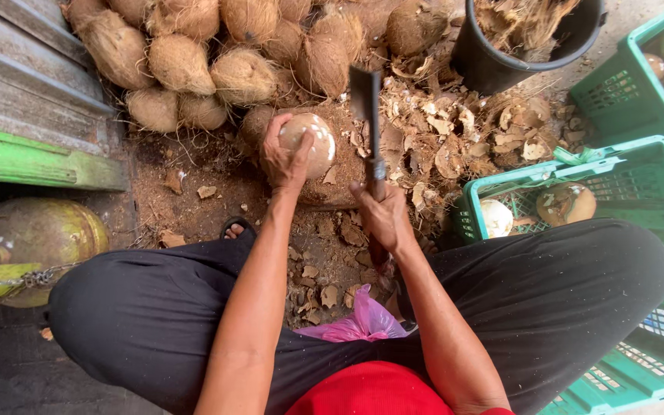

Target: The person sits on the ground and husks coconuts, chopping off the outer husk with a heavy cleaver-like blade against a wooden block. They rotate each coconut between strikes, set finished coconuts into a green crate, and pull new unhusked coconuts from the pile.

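My left hand clamps the round, pale, part-peeled brown coconut on the dirt-brown chopping block. My right hand wraps the dark-bladed cleaver, raised just beside it.

husk pile, bucket, crates ring what seems open dirt.

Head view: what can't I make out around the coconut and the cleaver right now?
- Coconut: its near-left side, covered by the left hand.
- Cleaver: the handle, wrapped by the right hand.
- Black bucket: its top, cut off by the frame's upper edge.
- Green crate: its floor, behind the right knee.
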